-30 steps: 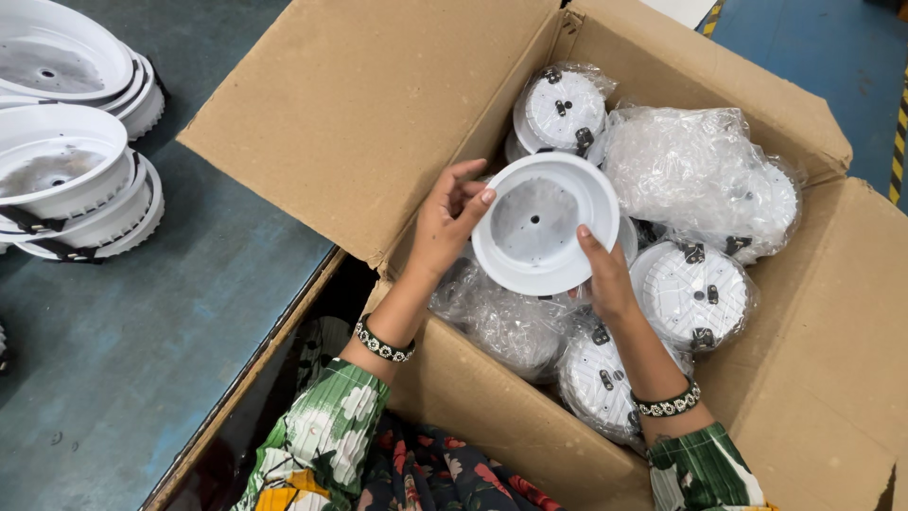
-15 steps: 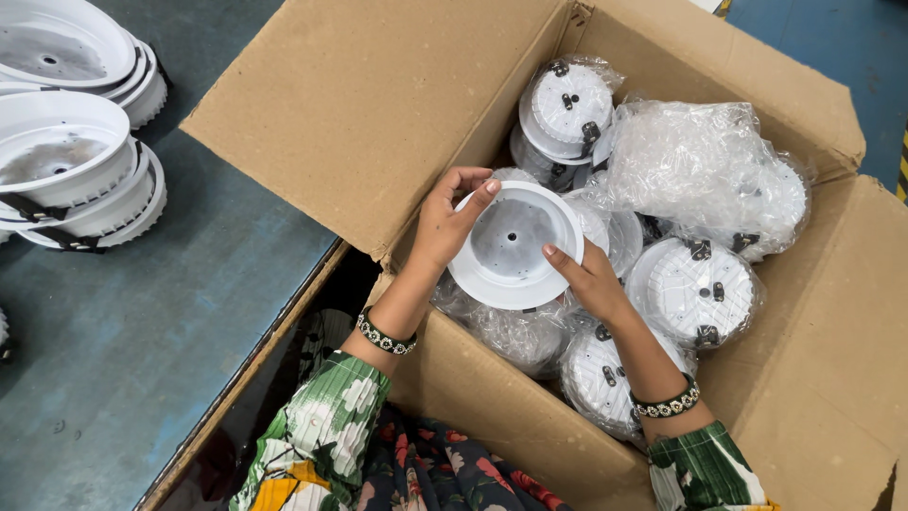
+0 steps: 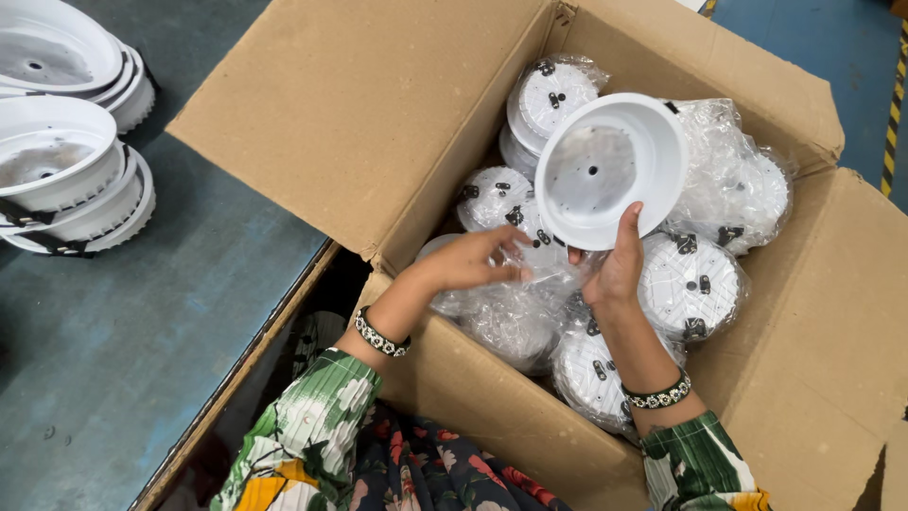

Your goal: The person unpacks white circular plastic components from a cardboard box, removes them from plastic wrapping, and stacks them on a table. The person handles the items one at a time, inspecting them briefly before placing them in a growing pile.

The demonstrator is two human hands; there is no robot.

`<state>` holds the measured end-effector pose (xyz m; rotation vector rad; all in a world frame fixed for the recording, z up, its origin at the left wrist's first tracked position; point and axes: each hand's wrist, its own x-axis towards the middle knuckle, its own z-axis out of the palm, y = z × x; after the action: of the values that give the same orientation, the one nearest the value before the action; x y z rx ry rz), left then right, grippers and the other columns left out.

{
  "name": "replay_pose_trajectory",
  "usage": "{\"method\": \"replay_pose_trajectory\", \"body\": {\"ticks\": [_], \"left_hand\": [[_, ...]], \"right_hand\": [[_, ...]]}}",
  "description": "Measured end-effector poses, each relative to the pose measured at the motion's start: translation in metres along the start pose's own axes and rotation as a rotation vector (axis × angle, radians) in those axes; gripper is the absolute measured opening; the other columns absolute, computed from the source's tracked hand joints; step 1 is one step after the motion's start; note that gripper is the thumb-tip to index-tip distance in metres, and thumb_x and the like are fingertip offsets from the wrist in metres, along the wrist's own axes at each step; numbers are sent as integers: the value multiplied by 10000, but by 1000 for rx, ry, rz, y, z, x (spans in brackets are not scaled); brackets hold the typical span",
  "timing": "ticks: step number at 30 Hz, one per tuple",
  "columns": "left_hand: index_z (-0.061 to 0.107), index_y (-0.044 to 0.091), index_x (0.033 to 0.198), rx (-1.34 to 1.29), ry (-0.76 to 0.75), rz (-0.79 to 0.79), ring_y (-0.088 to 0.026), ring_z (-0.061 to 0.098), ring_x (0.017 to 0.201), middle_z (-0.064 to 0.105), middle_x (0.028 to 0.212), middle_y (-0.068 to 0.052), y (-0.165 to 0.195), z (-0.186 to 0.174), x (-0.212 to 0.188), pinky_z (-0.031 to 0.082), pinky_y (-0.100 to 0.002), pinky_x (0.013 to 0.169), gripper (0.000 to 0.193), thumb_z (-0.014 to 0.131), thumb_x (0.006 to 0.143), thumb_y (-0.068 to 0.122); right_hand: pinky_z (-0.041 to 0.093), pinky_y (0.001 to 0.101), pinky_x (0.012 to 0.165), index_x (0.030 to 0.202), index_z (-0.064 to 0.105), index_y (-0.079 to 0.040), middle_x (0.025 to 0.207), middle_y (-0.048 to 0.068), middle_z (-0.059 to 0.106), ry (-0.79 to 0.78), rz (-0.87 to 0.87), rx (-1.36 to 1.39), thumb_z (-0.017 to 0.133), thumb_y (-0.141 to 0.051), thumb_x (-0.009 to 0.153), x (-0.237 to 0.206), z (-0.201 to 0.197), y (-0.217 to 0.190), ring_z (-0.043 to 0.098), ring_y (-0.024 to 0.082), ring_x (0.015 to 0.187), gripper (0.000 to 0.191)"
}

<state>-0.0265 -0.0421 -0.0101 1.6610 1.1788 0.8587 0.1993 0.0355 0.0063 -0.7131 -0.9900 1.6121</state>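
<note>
My right hand (image 3: 613, 267) grips the lower rim of a white round bowl-shaped housing (image 3: 609, 168), held up over an open cardboard box (image 3: 359, 142) with its hollow side facing me. My left hand (image 3: 470, 261) reaches into the box, fingers spread on a clear plastic bag (image 3: 515, 312) wrapped around other white parts. Several bagged white round housings (image 3: 689, 284) with small black clips fill the box.
A dark blue-grey worktable (image 3: 151, 322) lies to the left, with stacked white round housings (image 3: 66, 180) at its far left. The box's flaps stand open on all sides. A blue floor with a yellow-black striped line (image 3: 891, 104) shows at the top right.
The white housing moved up and to the right, and now only my right hand holds it. My left hand let go of it and dropped onto the plastic bags in the box.
</note>
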Motion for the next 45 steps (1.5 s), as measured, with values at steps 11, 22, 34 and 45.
{"method": "replay_pose_trajectory", "body": {"ticks": [11, 22, 34, 45], "left_hand": [[481, 121, 1462, 106, -146, 60, -318, 639, 1242, 665, 1308, -227, 33, 2, 1, 506, -414, 1011, 779, 724, 855, 544], [620, 28, 1355, -23, -147, -45, -258, 683, 1182, 724, 1258, -165, 26, -1, 0, 513, -360, 1009, 704, 584, 930, 587], [648, 41, 1301, 0, 190, 172, -255, 623, 1168, 616, 1229, -154, 32, 2, 3, 525, -400, 956, 562, 679, 950, 480], [713, 12, 1050, -110, 316, 23, -143, 736, 828, 775, 903, -70, 39, 2, 8, 596, -289, 776, 419, 782, 872, 385]], "right_hand": [[499, 354, 591, 1188, 562, 26, 951, 144, 681, 119, -109, -39, 538, -628, 1015, 3, -3, -4, 684, 216, 764, 677], [635, 430, 770, 1302, 531, 57, 1114, 195, 705, 181, 113, 37, 692, -508, 908, 5, 9, -18, 743, 339, 926, 707], [616, 468, 858, 1365, 485, 75, 1138, 234, 707, 103, 71, 47, 702, -353, 971, -1, 16, -23, 742, 345, 959, 621], [469, 387, 1147, 1447, 464, -1, 1389, 111, 597, -46, 170, 211, 790, -108, 913, -21, 24, 11, 579, 230, 1306, 635]]}}
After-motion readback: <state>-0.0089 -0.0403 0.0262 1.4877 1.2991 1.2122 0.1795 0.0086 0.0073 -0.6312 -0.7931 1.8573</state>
